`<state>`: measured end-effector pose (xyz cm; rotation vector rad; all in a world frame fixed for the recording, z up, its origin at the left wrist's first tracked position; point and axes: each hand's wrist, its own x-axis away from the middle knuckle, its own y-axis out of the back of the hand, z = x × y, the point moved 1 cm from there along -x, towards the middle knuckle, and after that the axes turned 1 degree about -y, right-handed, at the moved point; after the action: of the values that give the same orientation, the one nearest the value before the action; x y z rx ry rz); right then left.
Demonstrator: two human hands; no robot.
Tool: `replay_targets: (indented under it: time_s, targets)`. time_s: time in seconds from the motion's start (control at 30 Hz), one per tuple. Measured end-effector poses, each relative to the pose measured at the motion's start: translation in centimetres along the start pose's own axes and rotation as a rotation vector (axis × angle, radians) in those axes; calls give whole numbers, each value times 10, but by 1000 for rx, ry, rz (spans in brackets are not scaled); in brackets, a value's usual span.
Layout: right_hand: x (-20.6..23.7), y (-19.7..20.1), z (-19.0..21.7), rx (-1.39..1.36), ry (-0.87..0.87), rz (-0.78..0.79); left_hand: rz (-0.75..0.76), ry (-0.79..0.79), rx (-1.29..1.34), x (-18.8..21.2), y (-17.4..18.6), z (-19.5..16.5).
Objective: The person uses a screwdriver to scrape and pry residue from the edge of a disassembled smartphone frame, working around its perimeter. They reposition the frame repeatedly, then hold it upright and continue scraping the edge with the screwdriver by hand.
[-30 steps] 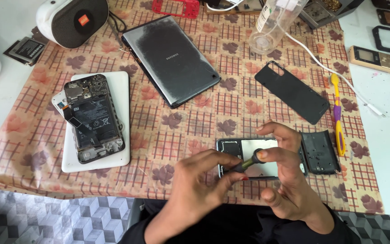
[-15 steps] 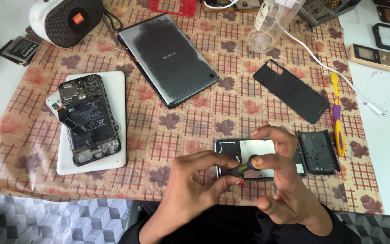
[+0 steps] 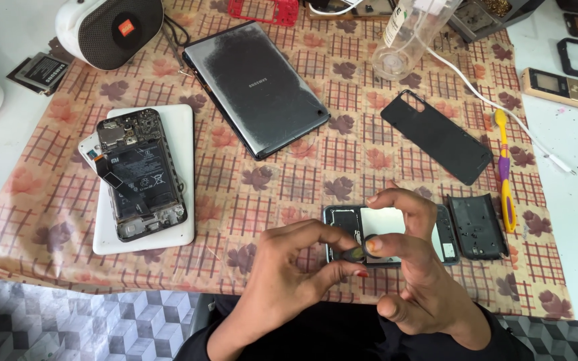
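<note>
A small opened phone point(image 3: 384, 222) with a bare metal plate lies on the patterned cloth near the front edge. My left hand point(image 3: 289, 281) pinches a small dark tool point(image 3: 354, 253) at the phone's lower left corner. My right hand point(image 3: 416, 267) arches over the phone, thumb meeting the tool tip and fingers resting on the phone's top edge. Which hand carries the tool's weight is hard to tell. A small dark back cover point(image 3: 477, 226) lies just right of the phone.
A disassembled phone point(image 3: 140, 174) rests on a white slab point(image 3: 182, 134) at left. A grey tablet point(image 3: 255, 87) lies face down in the middle back. A black back panel point(image 3: 436, 137), a yellow-purple toothbrush point(image 3: 505, 174), a clear bottle point(image 3: 406, 40), a speaker point(image 3: 112, 30) and a white cable point(image 3: 503, 110) surround them.
My hands stay over the small phone. The left hand has shifted slightly with the tool, and the view has drifted a little.
</note>
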<state>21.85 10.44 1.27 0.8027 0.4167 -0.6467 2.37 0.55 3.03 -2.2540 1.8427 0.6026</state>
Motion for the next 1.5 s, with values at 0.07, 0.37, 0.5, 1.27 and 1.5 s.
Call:
replay_targets:
  time_s: [0.07, 0.37, 0.5, 1.27, 1.5]
  targets:
    - [0, 0, 0, 34, -7, -6, 119, -173, 104, -4, 10, 1]
    - [5, 6, -6, 28, -30, -31, -12, -31, -3, 0, -8, 5]
    - [6, 9, -8, -5, -50, -58, 63, -164, -24, -4, -3, 4]
    - [1, 2, 0, 44, 4, -21, 90, 50, 77, -6, -4, 21]
    - [1, 3, -1, 40, 5, -38, 253, 386, 199, -6, 2, 16]
